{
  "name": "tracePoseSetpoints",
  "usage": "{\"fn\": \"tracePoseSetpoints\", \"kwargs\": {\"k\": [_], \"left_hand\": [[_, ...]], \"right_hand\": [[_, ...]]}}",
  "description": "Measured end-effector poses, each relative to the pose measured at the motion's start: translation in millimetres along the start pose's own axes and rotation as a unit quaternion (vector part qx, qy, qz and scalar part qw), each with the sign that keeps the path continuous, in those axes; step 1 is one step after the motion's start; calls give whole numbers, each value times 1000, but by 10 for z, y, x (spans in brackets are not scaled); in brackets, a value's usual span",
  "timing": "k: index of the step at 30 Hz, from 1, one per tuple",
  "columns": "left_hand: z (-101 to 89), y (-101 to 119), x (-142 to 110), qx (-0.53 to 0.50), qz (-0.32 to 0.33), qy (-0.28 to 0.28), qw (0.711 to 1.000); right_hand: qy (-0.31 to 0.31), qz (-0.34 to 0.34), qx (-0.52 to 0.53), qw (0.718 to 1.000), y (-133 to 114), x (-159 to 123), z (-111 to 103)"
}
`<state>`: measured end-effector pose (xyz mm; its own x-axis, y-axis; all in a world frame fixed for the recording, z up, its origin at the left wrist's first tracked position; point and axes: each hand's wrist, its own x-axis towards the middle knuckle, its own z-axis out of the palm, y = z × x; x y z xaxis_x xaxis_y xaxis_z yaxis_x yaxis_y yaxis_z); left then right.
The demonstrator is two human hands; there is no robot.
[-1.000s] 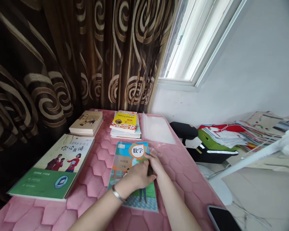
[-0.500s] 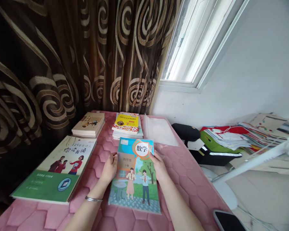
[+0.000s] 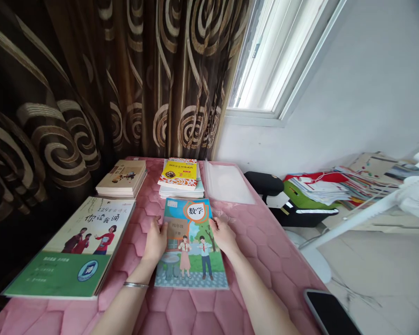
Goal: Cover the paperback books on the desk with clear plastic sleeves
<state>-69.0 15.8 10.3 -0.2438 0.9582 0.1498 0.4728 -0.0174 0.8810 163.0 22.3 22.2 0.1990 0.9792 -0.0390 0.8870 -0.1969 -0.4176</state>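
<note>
A blue and green math textbook [image 3: 192, 251] in a clear cover lies in front of me, face up on the pink cloth, its far edge close to a small book stack. My left hand [image 3: 156, 239] grips its left edge, thumb against the side; a silver bangle is on that wrist. On the opposite edge my right hand [image 3: 224, 236] holds the book near its upper corner. What the fingers do beneath the edges is hidden. To the left lies a larger stack topped by a green and cream book [image 3: 77, 246].
Behind are a stack of tan books [image 3: 121, 177] and a stack with a yellow book [image 3: 178, 172] on top. Clear plastic covers [image 3: 228, 182] lie at the back right, a phone [image 3: 331, 311] at the front right edge. A white fan [image 3: 363, 214] stands beyond the table.
The textbook has come down flatter onto the cloth, with both hands still at its sides. The whole view has shifted slightly, bringing more of the fan into sight.
</note>
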Motion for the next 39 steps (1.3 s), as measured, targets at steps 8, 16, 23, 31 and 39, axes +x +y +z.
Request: {"fn": "tracePoseSetpoints", "kwargs": {"k": [8, 16, 23, 31, 39], "left_hand": [[-88, 65, -28, 162, 61, -11, 985], [70, 359, -498, 327, 275, -119, 896], [225, 263, -664, 382, 261, -213, 861], [138, 197, -545, 420, 189, -150, 875], [160, 169, -547, 408, 204, -138, 879]], "right_hand": [[26, 5, -9, 1000, -3, -18, -36], [24, -4, -20, 999, -42, -42, -49], [12, -4, -36, 999, -69, -64, -76], [4, 4, -71, 997, -115, -76, -92], [76, -128, -113, 982, -269, -212, -50]]}}
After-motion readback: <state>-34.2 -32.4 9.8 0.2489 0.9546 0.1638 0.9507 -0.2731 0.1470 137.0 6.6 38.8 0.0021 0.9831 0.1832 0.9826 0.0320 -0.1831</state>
